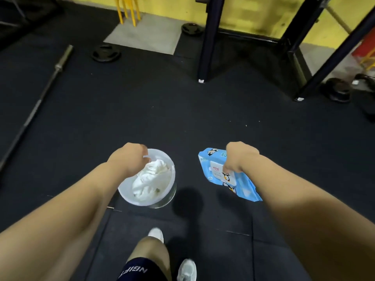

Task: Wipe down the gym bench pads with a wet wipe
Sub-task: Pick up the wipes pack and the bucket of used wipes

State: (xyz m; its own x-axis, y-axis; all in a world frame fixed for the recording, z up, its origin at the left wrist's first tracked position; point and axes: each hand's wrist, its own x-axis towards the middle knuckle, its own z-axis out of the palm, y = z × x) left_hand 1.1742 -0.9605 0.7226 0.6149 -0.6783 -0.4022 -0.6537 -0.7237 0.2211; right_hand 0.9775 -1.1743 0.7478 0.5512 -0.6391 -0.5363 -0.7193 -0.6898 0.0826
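Left hand (pixel 129 159) grips the tub (pixel 172 173); right hand (pixel 240 158) grips the wipe pack (pixel 245 189).

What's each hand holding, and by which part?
Left hand: clear tub, by its rim. Right hand: blue wipe pack, by its edge beside the lid.

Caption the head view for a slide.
Left hand holds a clear tub of crumpled white wipes; right hand holds a blue wipe pack, over black flooring.

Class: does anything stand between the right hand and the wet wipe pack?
Nothing visible does: the right hand grips the blue wet wipe pack directly, at its upper end. No bench pad is in view.
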